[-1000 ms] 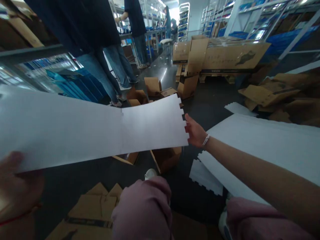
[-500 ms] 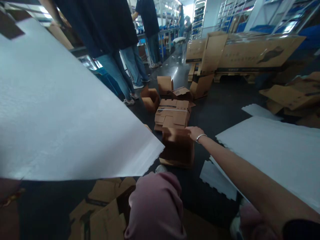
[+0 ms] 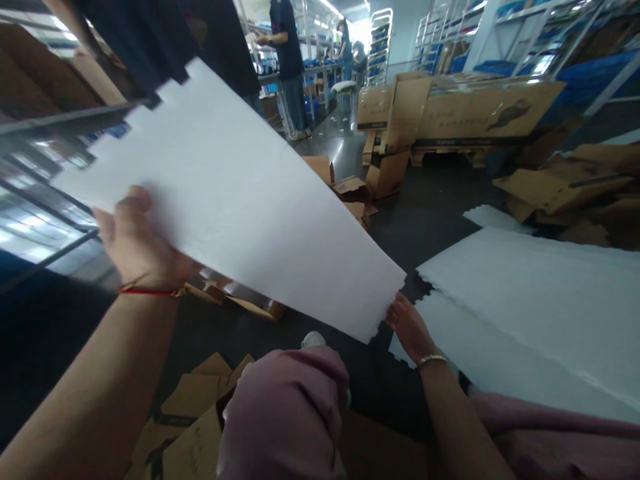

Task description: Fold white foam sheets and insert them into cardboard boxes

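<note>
"One long white notched paper sheet (image 3: 240, 200) off the floor, correct?"

"Correct. It is lifted above the dark floor (image 3: 220, 327), with its far notched end raised to the left and its other end low on the right."

"Grip?"

"The left hand (image 3: 140, 237), a red cord (image 3: 150, 291) at its wrist, is closed on the sheet's edge. The right hand (image 3: 410, 328) is at the low end, fingers partly behind the paper. I cannot tell whether it pinches."

"Handling finding?"

"Supporting both ends suits a sheet this long. Keep it level and taut, since the notches could crease or snag. The stacked white notched sheets (image 3: 530, 293) lie just beside the right hand, so clear them carefully."
</note>
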The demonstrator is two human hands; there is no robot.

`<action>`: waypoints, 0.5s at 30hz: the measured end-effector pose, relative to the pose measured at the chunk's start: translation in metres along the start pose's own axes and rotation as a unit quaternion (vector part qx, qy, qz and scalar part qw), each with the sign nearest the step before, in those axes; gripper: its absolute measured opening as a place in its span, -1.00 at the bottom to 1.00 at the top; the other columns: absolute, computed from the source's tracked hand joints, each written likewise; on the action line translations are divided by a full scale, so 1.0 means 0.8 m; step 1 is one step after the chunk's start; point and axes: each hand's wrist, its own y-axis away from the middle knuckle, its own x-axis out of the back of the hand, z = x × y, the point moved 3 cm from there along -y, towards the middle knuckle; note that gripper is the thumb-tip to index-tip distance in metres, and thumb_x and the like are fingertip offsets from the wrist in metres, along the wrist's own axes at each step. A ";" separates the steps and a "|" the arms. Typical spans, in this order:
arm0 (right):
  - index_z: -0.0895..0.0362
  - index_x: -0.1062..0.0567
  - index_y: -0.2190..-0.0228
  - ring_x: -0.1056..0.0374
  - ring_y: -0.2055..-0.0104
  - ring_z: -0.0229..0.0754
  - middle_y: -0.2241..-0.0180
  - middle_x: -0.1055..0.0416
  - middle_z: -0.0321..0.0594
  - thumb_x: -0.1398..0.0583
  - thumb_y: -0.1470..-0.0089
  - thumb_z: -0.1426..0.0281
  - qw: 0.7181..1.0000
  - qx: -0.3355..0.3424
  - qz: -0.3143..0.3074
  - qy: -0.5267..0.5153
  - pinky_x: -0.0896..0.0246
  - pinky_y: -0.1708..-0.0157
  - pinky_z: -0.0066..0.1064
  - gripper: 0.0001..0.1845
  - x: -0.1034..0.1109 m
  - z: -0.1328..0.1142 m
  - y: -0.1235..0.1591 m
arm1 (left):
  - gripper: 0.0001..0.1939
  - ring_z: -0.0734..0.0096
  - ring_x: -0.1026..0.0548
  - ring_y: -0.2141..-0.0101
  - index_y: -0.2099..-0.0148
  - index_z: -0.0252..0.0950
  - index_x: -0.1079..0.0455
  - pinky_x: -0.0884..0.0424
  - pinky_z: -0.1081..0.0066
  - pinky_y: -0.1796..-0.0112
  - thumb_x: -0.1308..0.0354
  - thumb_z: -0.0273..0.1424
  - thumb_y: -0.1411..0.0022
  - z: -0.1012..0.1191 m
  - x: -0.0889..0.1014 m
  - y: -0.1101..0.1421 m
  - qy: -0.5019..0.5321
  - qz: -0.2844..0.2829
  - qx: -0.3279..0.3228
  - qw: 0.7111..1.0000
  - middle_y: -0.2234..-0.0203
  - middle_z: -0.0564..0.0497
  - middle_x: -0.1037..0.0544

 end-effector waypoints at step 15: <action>0.15 -0.39 0.20 -0.40 0.27 -0.09 0.33 -0.49 -0.18 -0.23 0.21 0.24 0.973 0.025 0.221 0.063 -0.33 0.32 -0.30 -0.53 0.006 -0.013 -0.026 | -0.53 0.39 -0.45 0.33 -0.05 -0.25 -0.26 -0.43 0.36 0.30 -0.13 -0.18 -0.12 -0.164 -0.171 0.127 -0.060 -0.381 0.060 0.921 0.29 0.00 -0.49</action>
